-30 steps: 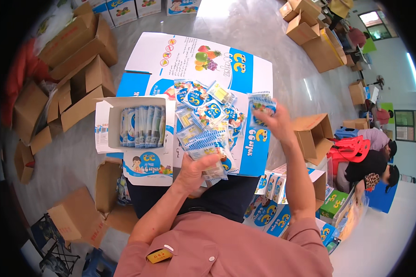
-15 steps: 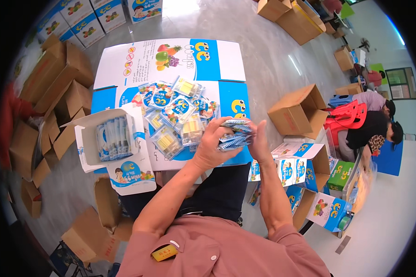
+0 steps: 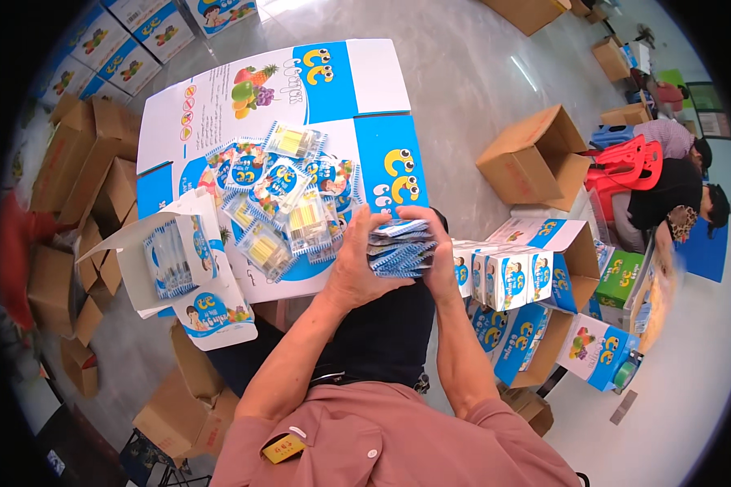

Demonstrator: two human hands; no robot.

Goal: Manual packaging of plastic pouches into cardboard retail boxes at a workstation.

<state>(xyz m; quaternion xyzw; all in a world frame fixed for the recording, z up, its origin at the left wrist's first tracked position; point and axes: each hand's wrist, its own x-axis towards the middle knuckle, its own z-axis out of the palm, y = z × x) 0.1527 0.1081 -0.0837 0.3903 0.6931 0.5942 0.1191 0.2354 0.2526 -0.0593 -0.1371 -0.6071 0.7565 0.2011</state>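
Observation:
Between my left hand [image 3: 351, 264] and my right hand [image 3: 440, 264] is a stack of flat plastic packets [image 3: 400, 246] with blue crimped edges. Both hands press it from its two sides, just off the near right edge of the carton top. Left of my hands, loose packets [image 3: 288, 191] lie in a heap, some clear with yellow sticks showing, others printed in colour. An open white box [image 3: 126, 268] stands at the left edge of the carton, its printed flap folded down toward me. Inside it, more packets [image 3: 169, 258] stand on edge in a row.
The large white and blue carton [image 3: 382, 77] serves as my work surface. Brown cartons [image 3: 85, 162] are piled at the left, and one open carton [image 3: 536, 158] stands at the right. Small printed boxes [image 3: 516, 280] sit near my right elbow. Other people [image 3: 666, 187] work at the far right.
The packets have gone from a loose, partly fanned bunch to a squarer stack between my hands. My right fingers have closed in on its side. The whole view has shifted a little.

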